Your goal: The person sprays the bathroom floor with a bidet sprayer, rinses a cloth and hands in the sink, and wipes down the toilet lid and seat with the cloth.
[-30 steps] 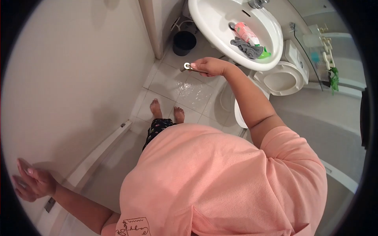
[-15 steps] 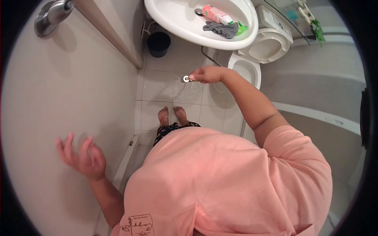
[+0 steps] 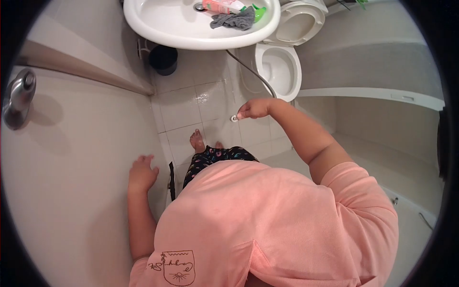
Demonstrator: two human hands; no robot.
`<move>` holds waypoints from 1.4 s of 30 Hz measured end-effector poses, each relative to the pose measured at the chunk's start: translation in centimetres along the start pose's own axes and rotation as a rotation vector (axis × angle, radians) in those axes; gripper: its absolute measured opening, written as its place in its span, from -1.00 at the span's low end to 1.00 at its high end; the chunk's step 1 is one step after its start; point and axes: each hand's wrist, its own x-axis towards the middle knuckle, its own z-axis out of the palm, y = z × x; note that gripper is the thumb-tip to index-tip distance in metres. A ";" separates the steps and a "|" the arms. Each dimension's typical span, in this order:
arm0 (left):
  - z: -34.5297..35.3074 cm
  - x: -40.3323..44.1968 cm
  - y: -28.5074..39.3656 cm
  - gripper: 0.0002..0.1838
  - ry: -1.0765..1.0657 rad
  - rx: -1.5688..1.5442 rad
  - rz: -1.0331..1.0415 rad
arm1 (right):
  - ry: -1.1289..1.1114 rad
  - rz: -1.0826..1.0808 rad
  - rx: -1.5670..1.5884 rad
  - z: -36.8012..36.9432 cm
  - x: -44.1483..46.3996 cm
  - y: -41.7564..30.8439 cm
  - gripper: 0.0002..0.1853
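My right hand [image 3: 256, 109] is closed around what looks like a small bidet sprayer [image 3: 234, 118], its round white face with a darker centre showing past my fingertips. A flexible hose [image 3: 252, 70] runs from below the sink and passes out of sight behind my wrist. The sprayer is held out over wet floor tiles [image 3: 178, 107], in front of my feet. My left hand [image 3: 143, 173] holds nothing; its fingers are apart, close to the door [image 3: 71, 182]. Whether it touches the door I cannot tell.
Ahead is a white sink [image 3: 158, 33] holding a grey cloth [image 3: 233, 20], a pink bottle [image 3: 217, 5] and something green [image 3: 259, 13]. A dark bucket [image 3: 163, 60] stands beneath. The toilet [image 3: 296, 64] has its lid up. A door handle [image 3: 20, 98] juts out at left.
My view has shifted, and I stand turned a little. My right hand has come nearer my body with the sprayer. My left hand has moved right and its fingers are less curled.
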 end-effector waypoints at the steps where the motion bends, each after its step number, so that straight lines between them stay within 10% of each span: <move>1: 0.9 0.3 -0.6 -0.51 -0.144 -0.029 -0.012 | -0.027 -0.028 0.023 1.1 0.8 1.3 -0.52; 34: -1.2 6.7 7.1 -0.55 -0.248 0.128 0.239 | 0.377 -0.171 0.283 5.6 4.1 11.9 -0.48; 42: -2.9 9.6 13.9 -0.56 -0.164 0.150 0.278 | 0.662 -0.036 1.520 -0.3 4.2 12.1 -0.62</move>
